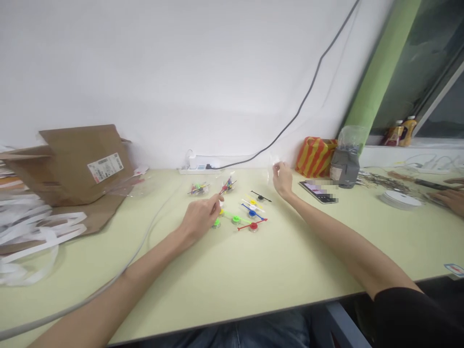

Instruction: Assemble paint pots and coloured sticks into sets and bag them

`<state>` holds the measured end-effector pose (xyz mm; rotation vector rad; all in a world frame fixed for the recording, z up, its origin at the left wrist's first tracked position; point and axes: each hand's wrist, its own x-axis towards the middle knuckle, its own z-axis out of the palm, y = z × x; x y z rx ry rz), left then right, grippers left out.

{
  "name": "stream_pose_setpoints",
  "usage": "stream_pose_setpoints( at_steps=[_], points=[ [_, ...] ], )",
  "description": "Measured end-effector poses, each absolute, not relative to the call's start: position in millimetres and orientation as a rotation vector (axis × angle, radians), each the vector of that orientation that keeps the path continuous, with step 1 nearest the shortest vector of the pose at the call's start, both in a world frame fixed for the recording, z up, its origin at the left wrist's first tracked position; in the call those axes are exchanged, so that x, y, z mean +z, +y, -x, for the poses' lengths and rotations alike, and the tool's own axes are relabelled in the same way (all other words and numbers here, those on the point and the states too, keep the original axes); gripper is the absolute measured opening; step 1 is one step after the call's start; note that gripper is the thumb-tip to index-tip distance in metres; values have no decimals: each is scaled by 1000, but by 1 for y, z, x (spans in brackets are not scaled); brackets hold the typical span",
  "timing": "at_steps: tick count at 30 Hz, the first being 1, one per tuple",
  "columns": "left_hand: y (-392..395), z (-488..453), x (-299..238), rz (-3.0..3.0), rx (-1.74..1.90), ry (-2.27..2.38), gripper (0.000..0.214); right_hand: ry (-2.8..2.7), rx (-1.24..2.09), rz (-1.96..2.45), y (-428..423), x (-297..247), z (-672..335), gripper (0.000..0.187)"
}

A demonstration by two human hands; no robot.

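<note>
My left hand [200,217] rests on the pale green table [232,275], fingers pinched together at a small piece I cannot make out, beside a green toy top [236,220]. Several small coloured plastic tops with stick arms lie just right of it: a red one [253,225], a blue one [252,212], a yellow-white one [253,203], a black one [261,196]. Two clear little bags [198,189] holding more of them lie behind. My right hand [282,177] is raised near the wall, fingers closed on a thin clear bag [272,164].
A brown cardboard packet [78,162] and white strips [34,232] lie at left. A power strip [201,166] with a grey cable sits by the wall. A striped orange pouch [314,156], a grey bag [345,166], a phone [319,191] and another person's hand [451,198] are at right.
</note>
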<state>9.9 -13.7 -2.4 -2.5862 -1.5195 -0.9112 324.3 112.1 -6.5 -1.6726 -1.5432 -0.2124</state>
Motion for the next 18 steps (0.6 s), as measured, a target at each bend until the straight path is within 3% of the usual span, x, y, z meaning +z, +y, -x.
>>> stream_pose_setpoints(
  at_steps=[3, 8, 18],
  points=[
    [-19, -16, 5, 2776, -1292, -1443, 37, -1642, -190, 1204, 74, 10, -290, 15],
    [-34, -27, 15, 3207, -1748, -1263, 73, -1960, -47, 688, -14, 20, -229, 10],
    [-34, -32, 8, 3331, -2181, -1183, 60, -2114, 217, 758, -38, 4, -225, 35]
  ],
)
